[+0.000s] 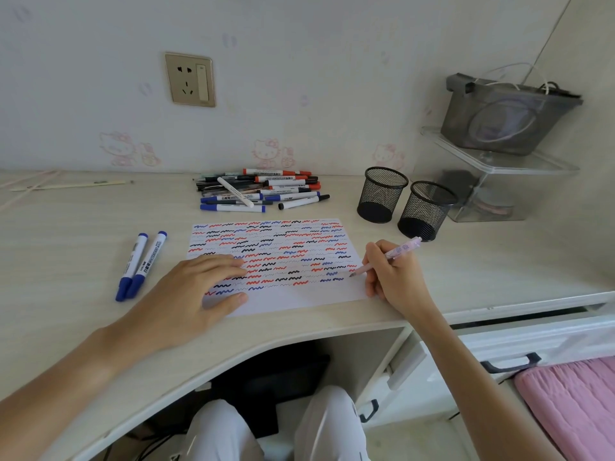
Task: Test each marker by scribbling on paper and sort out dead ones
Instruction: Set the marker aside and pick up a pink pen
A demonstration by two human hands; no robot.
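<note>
A white sheet of paper [299,297] lies on the desk, covered with red, blue and black squiggles. My left hand [199,287] rests flat on its left part, fingers spread. My right hand [392,274] grips a pink pen [396,252], its tip touching the paper's right edge. A pile of markers [259,191] with red, blue and black caps lies behind the paper. Two blue-capped markers [139,264] lie side by side to the left of the paper.
Two black mesh pen cups [382,194] [426,211] stand at the back right. Behind them a clear plastic shelf [492,168] carries a grey mesh bag [509,118]. The desk's curved front edge [299,331] runs below the paper. A wall socket [189,79] sits above the desk.
</note>
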